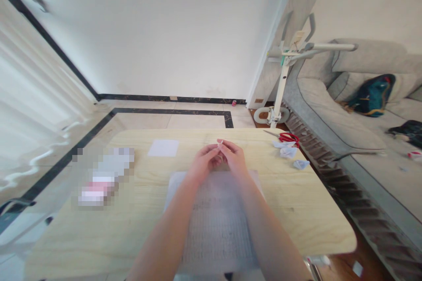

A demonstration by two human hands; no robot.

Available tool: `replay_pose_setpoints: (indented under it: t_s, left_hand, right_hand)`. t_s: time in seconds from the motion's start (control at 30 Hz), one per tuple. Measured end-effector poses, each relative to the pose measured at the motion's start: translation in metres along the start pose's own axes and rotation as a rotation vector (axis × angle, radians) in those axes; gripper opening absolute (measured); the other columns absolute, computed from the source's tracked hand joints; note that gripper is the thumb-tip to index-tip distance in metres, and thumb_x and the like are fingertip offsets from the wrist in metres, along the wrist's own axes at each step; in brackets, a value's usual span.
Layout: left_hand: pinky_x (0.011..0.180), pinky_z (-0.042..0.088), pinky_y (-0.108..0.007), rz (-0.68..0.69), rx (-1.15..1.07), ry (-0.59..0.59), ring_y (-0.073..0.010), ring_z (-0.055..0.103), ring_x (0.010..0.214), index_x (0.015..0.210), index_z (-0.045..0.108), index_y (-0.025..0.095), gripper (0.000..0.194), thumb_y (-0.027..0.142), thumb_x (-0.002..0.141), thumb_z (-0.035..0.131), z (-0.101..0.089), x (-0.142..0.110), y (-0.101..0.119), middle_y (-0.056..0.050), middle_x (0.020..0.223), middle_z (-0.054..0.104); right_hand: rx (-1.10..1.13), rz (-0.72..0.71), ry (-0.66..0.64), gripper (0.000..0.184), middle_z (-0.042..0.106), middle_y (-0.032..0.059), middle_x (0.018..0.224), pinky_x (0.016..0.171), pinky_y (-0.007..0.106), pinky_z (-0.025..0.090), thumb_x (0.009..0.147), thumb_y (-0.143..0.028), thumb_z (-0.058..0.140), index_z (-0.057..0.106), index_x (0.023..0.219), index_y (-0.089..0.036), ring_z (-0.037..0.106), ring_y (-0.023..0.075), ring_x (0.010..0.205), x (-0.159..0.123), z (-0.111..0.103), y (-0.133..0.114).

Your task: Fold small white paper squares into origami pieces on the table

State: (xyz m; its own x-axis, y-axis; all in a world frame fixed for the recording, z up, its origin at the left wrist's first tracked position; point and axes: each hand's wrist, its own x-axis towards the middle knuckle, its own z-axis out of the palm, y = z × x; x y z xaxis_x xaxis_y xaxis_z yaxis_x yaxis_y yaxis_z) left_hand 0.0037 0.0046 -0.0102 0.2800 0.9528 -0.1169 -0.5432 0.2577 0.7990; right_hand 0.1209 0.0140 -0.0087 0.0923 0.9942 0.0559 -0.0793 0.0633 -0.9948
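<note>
We see both of our hands brought together just past the far edge of the grey mat (219,228), whose surface bears rows of faint marks. Our left hand (207,158) is mostly closed, fingers curled inward and thumb stretched toward the other; our right hand (233,156) is bent the same way, its index finger arched over. Between the fingertips of the two we pinch a small white piece (220,145), so this too sits just beyond the mat; most of it is hidden by our fingers, and we cannot tell its full shape. Our forearms reach across the mat, which lies on the pale wooden counter (296,224). Beyond the mat and to its left lies a flat white sheet (164,148); farther left of it is a pixelated item (99,184) in white and pink. Beyond the mat and to its right, we have some crumpled white pieces (288,152), with red-handled scissors (289,138) just behind them.
</note>
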Motion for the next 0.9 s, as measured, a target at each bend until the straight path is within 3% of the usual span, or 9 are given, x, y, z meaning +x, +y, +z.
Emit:
replay_pose_setpoints:
  t_s: [0.13,0.3,0.53,0.73,0.9]
  left_hand:
    - [0.058,0.043,-0.021,0.031,0.053,0.018,-0.0074,0.055,0.06,0.096,0.063,0.015,0.029,0.032,0.074,0.064,-0.002,0.001,-0.002,-0.004,0.079,0.063]
    - [0.06,0.046,-0.025,0.154,0.304,0.106,-0.0111,0.058,0.06,0.097,0.06,0.014,0.031,0.038,0.078,0.057,0.003,0.0,0.0,-0.006,0.081,0.064]
    - [0.056,0.045,-0.025,0.281,0.503,0.3,-0.0133,0.058,0.056,0.098,0.056,0.017,0.024,0.033,0.081,0.053,0.007,-0.002,0.0,-0.004,0.075,0.064]
    - [0.066,0.043,-0.026,0.406,0.58,0.323,-0.0156,0.059,0.068,0.101,0.059,0.02,0.023,0.03,0.08,0.056,0.004,-0.005,-0.005,-0.006,0.082,0.065]
    - [0.068,0.042,-0.027,0.441,0.671,0.343,-0.0164,0.058,0.068,0.105,0.06,0.022,0.026,0.029,0.08,0.056,0.002,-0.007,-0.006,-0.006,0.079,0.065]
  right_hand:
    - [-0.088,-0.052,0.029,0.039,0.068,0.0061,0.085,0.051,0.026,0.044,0.073,-0.042,0.06,0.068,0.103,-0.018,0.057,0.0144,0.062,-0.001,0.001,0.001]
    - [-0.17,-0.161,0.039,0.038,0.066,0.0081,0.095,0.06,0.028,0.048,0.078,-0.042,0.055,0.066,0.106,-0.019,0.059,0.016,0.071,-0.001,0.001,0.007]
    - [-0.411,-0.31,0.031,0.035,0.061,0.0057,0.085,0.058,0.027,0.045,0.083,-0.033,0.047,0.062,0.112,-0.02,0.052,0.0122,0.059,-0.007,0.004,0.003]
    - [-0.478,-0.308,0.062,0.035,0.061,0.0039,0.086,0.058,0.027,0.044,0.08,-0.029,0.05,0.057,0.113,-0.021,0.049,0.011,0.054,-0.012,0.007,-0.003]
    - [-0.451,-0.282,0.113,0.022,0.062,0.002,0.081,0.056,0.026,0.042,0.077,-0.029,0.052,0.057,0.097,-0.02,0.049,0.0115,0.054,-0.014,0.009,-0.003]
